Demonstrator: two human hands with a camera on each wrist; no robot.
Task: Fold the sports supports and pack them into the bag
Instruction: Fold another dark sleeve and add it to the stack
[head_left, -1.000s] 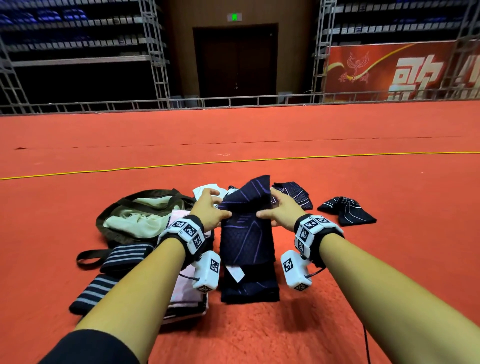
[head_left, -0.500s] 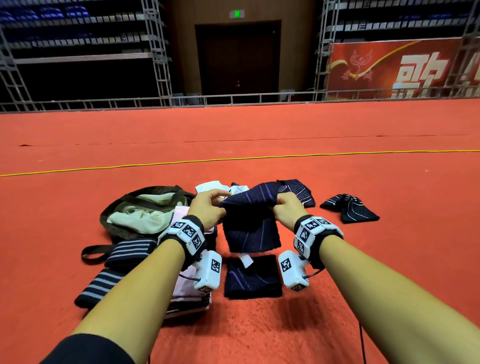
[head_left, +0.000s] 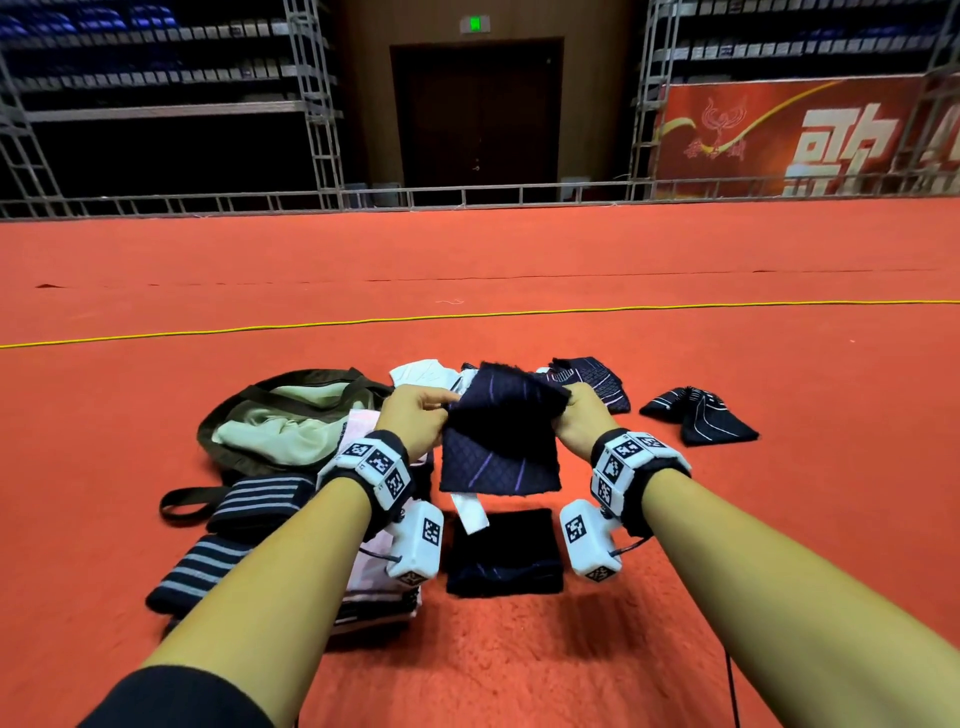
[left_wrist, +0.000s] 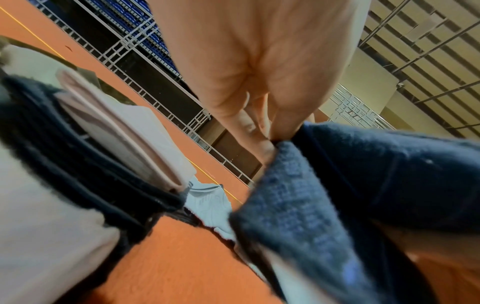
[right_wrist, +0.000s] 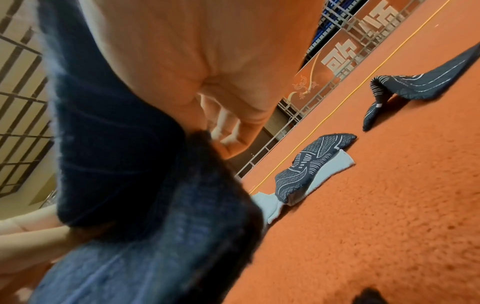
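At the left of the head view your bag (head_left: 244, 410) lies open on the red carpet (head_left: 779, 519) with pale green cloth showing inside; whether any support is already in it you cannot tell. Below it, at lower left, two striped wraps (head_left: 260, 499) sit rolled beside a pink and white folded stack (head_left: 374, 577), so that part of the folding looks done, though none of it is packed. In the centre, your left hand (head_left: 415, 415) pinches the upper left corner of the navy support (head_left: 501, 441) and your right hand (head_left: 579, 421) pinches the upper right corner, fingers curled tight on the cloth in both wrist views. The support hangs doubled over between them, clear of the floor, a white label dangling below it. Directly under it lies a dark folded piece (head_left: 504, 553), which reads as already finished. Behind your hands, white cloth (head_left: 415, 374) and a patterned sleeve (head_left: 592, 379) lie loose, and at right centre another dark support (head_left: 696, 415) is crumpled. By this showing, you are roughly midway through folding, with all packing still ahead.
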